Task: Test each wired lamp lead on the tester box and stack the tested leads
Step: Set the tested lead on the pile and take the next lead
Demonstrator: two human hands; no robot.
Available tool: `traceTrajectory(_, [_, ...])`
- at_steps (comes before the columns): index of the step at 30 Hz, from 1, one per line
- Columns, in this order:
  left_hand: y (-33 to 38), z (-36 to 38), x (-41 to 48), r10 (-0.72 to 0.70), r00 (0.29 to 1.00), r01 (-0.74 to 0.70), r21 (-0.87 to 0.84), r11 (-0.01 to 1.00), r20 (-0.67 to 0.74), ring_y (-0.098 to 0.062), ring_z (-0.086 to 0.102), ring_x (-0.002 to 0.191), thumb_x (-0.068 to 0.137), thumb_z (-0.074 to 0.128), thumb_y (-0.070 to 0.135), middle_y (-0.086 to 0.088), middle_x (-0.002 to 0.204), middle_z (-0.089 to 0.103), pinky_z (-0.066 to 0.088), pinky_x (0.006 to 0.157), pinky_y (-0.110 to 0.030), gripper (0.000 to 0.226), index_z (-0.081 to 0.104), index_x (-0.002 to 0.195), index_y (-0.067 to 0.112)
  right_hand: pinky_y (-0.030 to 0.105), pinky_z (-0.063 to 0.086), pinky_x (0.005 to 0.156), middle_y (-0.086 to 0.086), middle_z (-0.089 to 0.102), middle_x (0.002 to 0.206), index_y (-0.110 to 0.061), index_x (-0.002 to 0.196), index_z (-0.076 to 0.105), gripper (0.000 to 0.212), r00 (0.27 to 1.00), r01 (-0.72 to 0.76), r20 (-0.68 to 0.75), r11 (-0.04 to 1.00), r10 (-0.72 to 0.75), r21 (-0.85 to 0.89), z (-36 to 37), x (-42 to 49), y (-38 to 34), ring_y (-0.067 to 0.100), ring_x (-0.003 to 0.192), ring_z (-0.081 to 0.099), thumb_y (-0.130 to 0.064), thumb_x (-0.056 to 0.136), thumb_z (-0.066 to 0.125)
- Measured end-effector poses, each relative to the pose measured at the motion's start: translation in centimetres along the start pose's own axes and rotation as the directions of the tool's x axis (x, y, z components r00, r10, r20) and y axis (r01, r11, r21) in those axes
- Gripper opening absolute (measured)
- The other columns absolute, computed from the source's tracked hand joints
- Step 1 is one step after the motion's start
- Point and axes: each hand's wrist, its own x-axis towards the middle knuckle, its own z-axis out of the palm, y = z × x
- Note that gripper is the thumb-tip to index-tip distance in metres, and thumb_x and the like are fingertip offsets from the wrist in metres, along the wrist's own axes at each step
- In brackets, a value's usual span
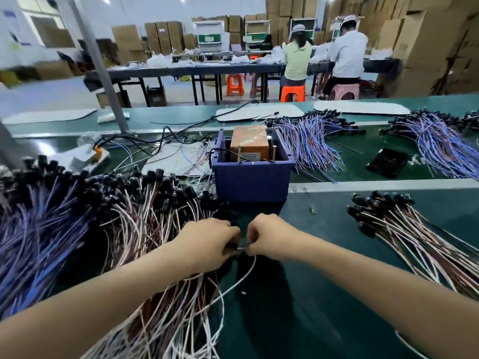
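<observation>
Both hands meet just before the blue tester box [252, 177]. The left hand [207, 243] and right hand [269, 237] each have fingers pinching one white lamp lead [242, 277]. It trails toward the desk [324, 229] edge.

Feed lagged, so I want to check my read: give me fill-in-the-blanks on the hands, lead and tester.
1. The lead is pinched by ___ hands, the left hand and the right hand.
2. The ___ tester sits in the blue bin.
3. The smaller near stack lies to the ___ of the hands.
Missing words: both; orange; right.
</observation>
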Motion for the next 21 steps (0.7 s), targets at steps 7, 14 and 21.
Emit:
traceTrajectory(7, [1.2, -0.9, 1.4, -0.021, 0.99, -0.06, -0.544, 0.837, -0.143, 0.005, 0.052, 0.061, 0.09, 0.062, 0.036, 0.01, 0.08, 0.064, 0.04, 0.062, -0.015, 0.018, 0.06, 0.106, 0.027, 0.019, 0.044, 0.047, -0.003, 0.057, 0.062, -0.018, 0.068, 0.053, 0.022, 0.992, 0.03, -0.122, 0.995, -0.019, 0.093, -5.4, -2.2, 1.6, 0.018, 0.054, 0.063, -0.008, 0.087, 0.059])
traceTrajectory(14, [3.0, -5.9, 1.3, -0.201, 0.978, -0.023, -0.984, 0.175, -0.059, -0.022, 0.066, 0.067, 0.099, 0.048, 0.027, -0.011, 0.092, 0.071, 0.056, 0.061, -0.032, 0.017, 0.05, 0.113, 0.019, 0.033, 0.057, 0.051, 0.009, 0.065, 0.064, -0.007, 0.087, 0.051, 0.009, 0.917, 0.136, -0.344, 0.653, 0.202, 0.745, -9.8, -2.6, 0.5, 0.018, 0.048, 0.063, -0.003, 0.096, 0.05])
traceTrajectory(21, [3.6, -7.2, -1.5, 0.067, 0.996, -0.049, -0.995, -0.09, -0.055, -0.015, 0.053, 0.046, 0.094, 0.048, 0.01, -0.011, 0.077, 0.071, 0.046, 0.045, -0.021, 0.044, 0.045, 0.134, 0.029, 0.016, 0.032, 0.035, 0.009, 0.068, 0.07, -0.019, 0.084, 0.05, 0.021, 0.735, 0.199, -0.518, 0.591, 0.438, 0.782, -12.4, -0.8, 2.2, 0.01, 0.039, 0.053, -0.001, 0.093, 0.051])
